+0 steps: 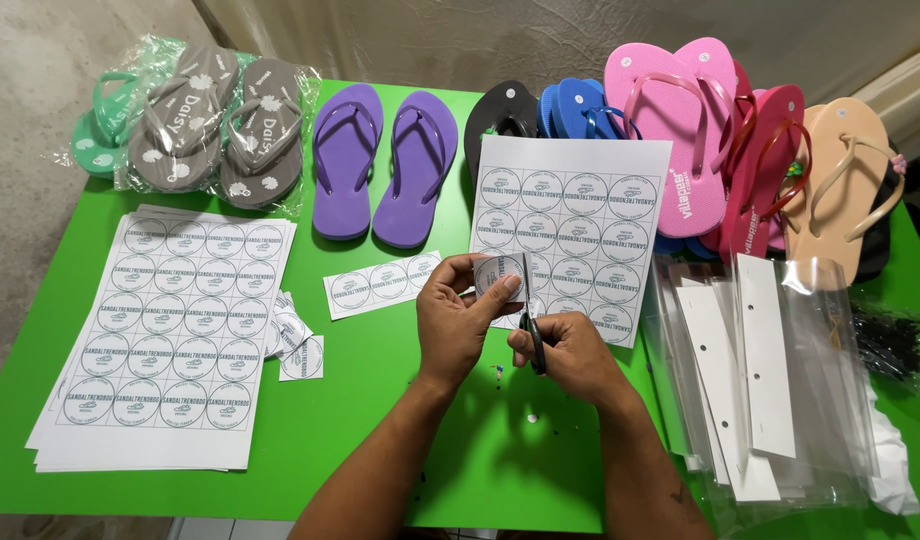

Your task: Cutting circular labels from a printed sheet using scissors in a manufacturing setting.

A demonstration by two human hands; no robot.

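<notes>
— Two hands at work?
— Yes: the left hand (462, 318) pinches a small round paper label (500, 276), and the right hand (570, 352) is closed around dark scissors (531, 335) whose blades meet the label's edge.
— And around the label?
— Just behind it lies a printed label sheet (580, 215); left of it a cut strip (383, 283), farther left a stack of sheets (170, 330) — all on the green table (380, 400). Beyond it, purple sandals (385, 165); to its right, clear bags with white cards (770, 380).
</notes>
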